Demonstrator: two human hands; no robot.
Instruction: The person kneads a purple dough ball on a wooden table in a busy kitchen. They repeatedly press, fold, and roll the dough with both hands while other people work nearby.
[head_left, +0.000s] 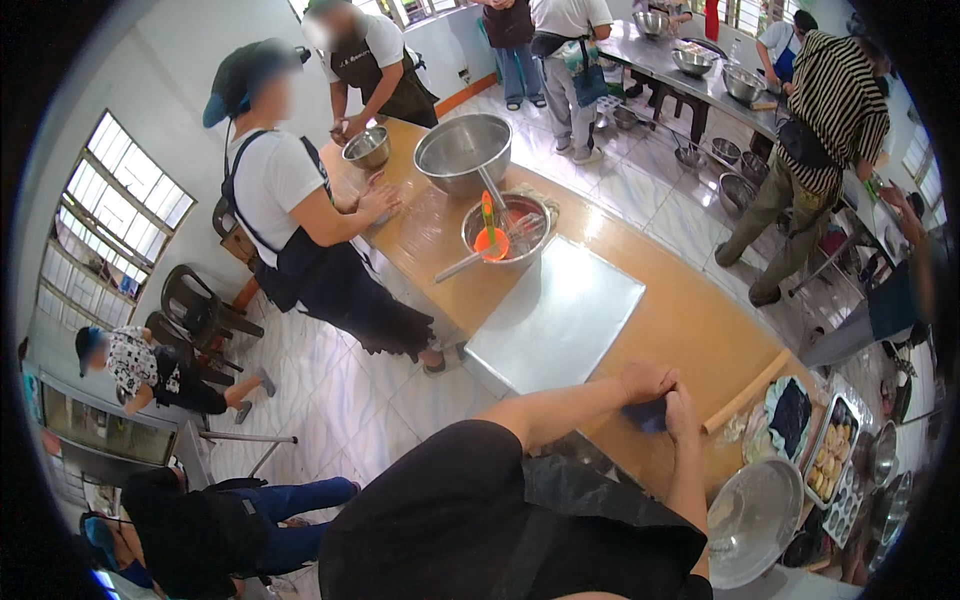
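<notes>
My left hand (646, 381) and my right hand (681, 412) meet above the near part of a tan-covered table (697, 322). A dark blue piece of material (646, 415) hangs or lies just below my hands; which hand grips it cannot be told. Left of my hands, a flat metal sheet pan (559, 315) lies across the table. Beyond the pan stands a metal bowl (541, 244) holding a wire whisk (506, 210), an orange strainer or cup (491, 244) and some reddish contents.
A large steel bowl (463, 154) stands farther back. Two people work at the table's far left. To the right are a wooden rolling pin (750, 390), a pale basin (754, 525), a tray of food pieces (831, 450) and a muffin tin (841, 506).
</notes>
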